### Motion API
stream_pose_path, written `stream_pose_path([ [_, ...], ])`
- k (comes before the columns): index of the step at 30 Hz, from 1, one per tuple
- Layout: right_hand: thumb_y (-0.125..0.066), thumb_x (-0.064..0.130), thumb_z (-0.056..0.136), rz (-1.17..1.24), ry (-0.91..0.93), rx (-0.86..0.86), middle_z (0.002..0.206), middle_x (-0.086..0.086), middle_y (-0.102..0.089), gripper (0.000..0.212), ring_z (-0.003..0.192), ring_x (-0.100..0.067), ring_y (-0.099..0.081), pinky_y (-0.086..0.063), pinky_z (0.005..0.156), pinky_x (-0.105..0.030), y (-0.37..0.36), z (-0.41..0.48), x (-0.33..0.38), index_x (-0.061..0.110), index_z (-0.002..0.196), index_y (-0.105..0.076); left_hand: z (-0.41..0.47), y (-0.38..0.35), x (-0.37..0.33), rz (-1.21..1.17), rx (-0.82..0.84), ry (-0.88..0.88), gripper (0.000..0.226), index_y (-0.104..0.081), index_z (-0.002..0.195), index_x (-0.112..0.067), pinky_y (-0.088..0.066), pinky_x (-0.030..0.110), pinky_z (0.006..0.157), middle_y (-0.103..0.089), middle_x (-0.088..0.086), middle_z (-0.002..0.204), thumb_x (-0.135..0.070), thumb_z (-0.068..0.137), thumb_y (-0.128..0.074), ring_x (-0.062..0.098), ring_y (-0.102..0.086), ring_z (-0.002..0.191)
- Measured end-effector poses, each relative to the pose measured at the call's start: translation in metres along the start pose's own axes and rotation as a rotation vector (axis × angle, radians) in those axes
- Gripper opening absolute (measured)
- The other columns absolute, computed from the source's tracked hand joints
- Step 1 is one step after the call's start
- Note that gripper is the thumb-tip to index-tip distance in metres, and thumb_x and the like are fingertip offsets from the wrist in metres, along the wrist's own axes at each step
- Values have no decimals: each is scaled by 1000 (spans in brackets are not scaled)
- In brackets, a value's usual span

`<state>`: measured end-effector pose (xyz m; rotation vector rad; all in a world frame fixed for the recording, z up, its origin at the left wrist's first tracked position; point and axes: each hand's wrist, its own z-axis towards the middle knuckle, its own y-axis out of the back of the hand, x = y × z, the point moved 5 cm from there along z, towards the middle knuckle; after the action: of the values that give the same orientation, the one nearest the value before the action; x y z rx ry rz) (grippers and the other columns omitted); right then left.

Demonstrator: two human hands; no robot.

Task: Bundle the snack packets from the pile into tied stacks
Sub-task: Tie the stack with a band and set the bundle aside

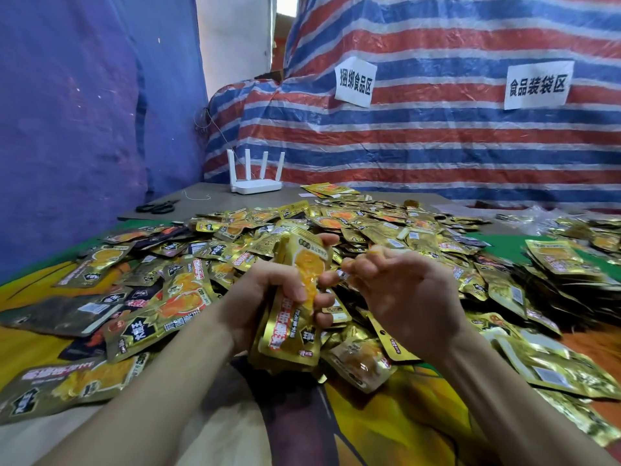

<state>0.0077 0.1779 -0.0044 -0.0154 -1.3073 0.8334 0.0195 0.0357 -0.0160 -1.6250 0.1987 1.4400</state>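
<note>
1. Head view, the only one: left hand [268, 290] grips a stack of gold foil snack packets [295, 317], with fingers and thumb curled round its middle. The stack is tilted, lower end toward the camera, held just above the table.
2. Right hand [406, 290] is just beside the stack, palm turned inward and fingers loosely curled. Its fingertips [349, 265] are at the stack's right edge. Cannot tell if they pinch anything or touch the foil.
3. Loose pile of gold foil packets [369, 227] spreads behind and around both hands, the packets overlapping at all angles. More lie flat at the left and near the bottom edge.
4. Neater heap of layered gold packets [564, 260] sits at the right, apart from the hands.
5. Yellow and orange printed cloth [386, 415] covers the near table. A green surface [504, 247] shows farther right.
6. Brown cardboard sheet [208, 196] lies at the far left of the table, carrying:
   - black scissors [156, 207] near its left edge;
   - a white router with four antennas [255, 185] at its back;
   - a bit of white thread [196, 197] between them.
7. Red, blue and white striped tarp [437, 136] hangs behind the table, with two white paper signs [354, 80] stuck on it.
8. Blue sheet wall [84, 112] stands at the left.
</note>
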Motion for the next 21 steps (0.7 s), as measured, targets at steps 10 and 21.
stream_pose_path([
  [10,-71,7,78,-76,56,-95,118,-13,-74,48,60,-16,-70,-58,51,-25,2,2,-7,16,125,-69,5,5,5,199,-238,2,38,-68,89,0,-53,35,64,-59,15,79,-3,52,-61,30,-59,68],
  [21,-91,29,72,-958,172,-199,120,22,-67,55,107,2,-65,-52,83,-10,-19,-5,-28,45,119,-67,-5,29,-20,241,-889,-813,57,-59,104,-43,-54,42,68,-57,2,83,6,77,-71,24,-59,77],
])
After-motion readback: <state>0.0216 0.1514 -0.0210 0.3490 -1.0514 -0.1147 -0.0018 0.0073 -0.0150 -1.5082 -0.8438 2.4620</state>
